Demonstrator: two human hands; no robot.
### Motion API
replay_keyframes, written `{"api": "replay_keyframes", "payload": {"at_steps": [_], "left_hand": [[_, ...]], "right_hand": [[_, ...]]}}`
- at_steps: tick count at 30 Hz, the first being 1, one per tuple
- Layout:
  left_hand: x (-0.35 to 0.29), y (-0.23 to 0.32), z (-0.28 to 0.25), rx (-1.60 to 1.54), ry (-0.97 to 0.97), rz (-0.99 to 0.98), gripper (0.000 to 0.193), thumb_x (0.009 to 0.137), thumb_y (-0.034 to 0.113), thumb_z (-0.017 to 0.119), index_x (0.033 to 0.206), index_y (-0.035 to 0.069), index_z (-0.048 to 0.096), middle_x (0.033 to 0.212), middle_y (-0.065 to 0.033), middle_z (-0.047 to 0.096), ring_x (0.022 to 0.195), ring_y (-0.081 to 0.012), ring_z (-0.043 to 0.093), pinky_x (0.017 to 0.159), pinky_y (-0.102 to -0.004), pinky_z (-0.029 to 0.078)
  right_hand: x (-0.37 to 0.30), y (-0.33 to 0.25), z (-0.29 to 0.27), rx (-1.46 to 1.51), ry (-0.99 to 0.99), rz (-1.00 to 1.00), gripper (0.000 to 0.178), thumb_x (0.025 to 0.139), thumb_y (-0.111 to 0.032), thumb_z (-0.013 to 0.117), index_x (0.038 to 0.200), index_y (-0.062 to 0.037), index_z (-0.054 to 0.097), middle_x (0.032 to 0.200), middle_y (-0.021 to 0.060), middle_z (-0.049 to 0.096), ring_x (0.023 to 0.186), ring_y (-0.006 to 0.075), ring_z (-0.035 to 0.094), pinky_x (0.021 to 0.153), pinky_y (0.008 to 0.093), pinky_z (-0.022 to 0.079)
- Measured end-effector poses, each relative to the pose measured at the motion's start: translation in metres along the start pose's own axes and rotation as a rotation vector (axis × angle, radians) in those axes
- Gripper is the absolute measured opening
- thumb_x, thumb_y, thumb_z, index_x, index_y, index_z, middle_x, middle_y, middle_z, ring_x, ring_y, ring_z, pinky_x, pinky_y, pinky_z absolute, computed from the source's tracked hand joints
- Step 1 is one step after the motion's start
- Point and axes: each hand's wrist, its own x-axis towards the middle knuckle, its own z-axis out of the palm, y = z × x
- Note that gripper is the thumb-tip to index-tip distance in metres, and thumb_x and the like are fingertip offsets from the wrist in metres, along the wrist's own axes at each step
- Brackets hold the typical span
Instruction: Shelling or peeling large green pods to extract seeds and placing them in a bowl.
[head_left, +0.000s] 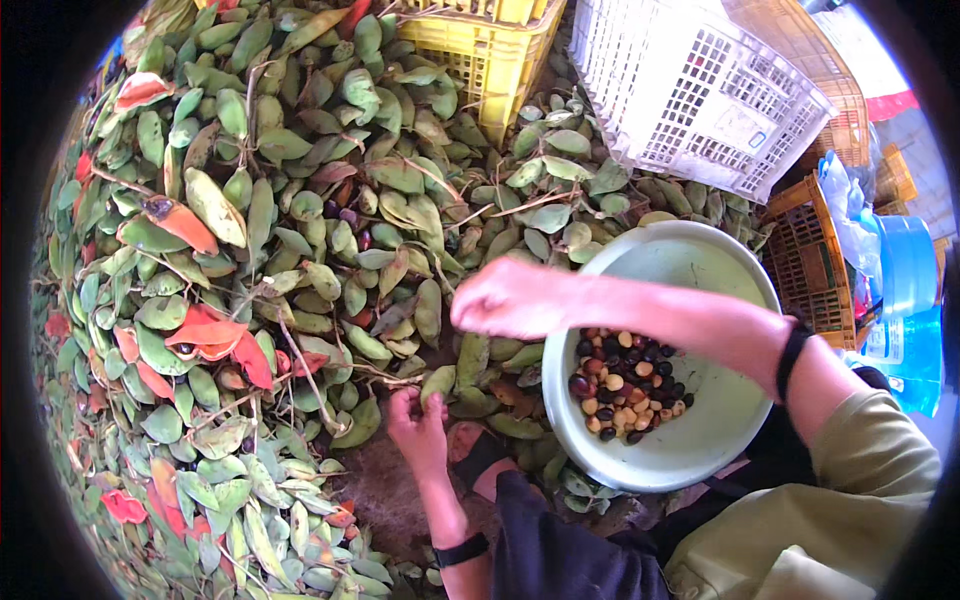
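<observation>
My left hand (416, 436) is low over the heap, thumb and fingers pinched on the lower end of a green seed pod (438, 384). A thin brown stem runs left from beside the pod. Above and to the right, my right hand (508, 300) hovers over the pods with its fingers curled closed; whatever they hold, if anything, is hidden. My right forearm crosses above a pale green basin (560, 420). Dark brown and cream-coloured seeds (630, 392) lie in the basin, gathered toward its left side.
A large heap of green pods (330, 230) spreads left and ahead, with some split red-orange pods (205, 335) on it. Beyond stand a yellow crate (490, 70) and a tilted white crate (690, 110). Brown baskets (810, 260) and a blue tub (908, 270) are at the right.
</observation>
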Motion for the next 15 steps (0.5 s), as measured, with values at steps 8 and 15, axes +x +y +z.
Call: {"api": "replay_keyframes", "payload": {"at_steps": [8, 15], "left_hand": [[-0.018, -0.007, -0.029, 0.082, 0.038, -0.088, 0.014, 0.082, 0.0, 0.064, 0.095, -0.001, 0.06, 0.081, -0.0054, 0.062, 0.066, -0.0134, 0.059, 0.06, -0.0257, 0.05], [-0.029, -0.004, -0.024, 0.206, 0.028, -0.025, 0.013, 0.079, 0.002, 0.064, 0.092, -0.002, 0.064, 0.08, -0.0053, 0.064, 0.073, -0.0131, 0.057, 0.07, -0.0282, 0.048]], "right_hand": [[0.09, 0.002, 0.117, -0.66, -0.35, 0.22, 0.012, 0.077, -0.007, 0.059, 0.082, 0.0033, 0.062, 0.078, 0.0193, 0.066, 0.077, 0.0345, 0.068, 0.067, 0.0428, 0.054], [0.097, 0.043, 0.151, -0.679, 0.071, 0.222, 0.017, 0.077, -0.013, 0.06, 0.092, -0.0041, 0.064, 0.082, 0.0141, 0.068, 0.081, 0.0296, 0.068, 0.066, 0.0392, 0.055]]}}
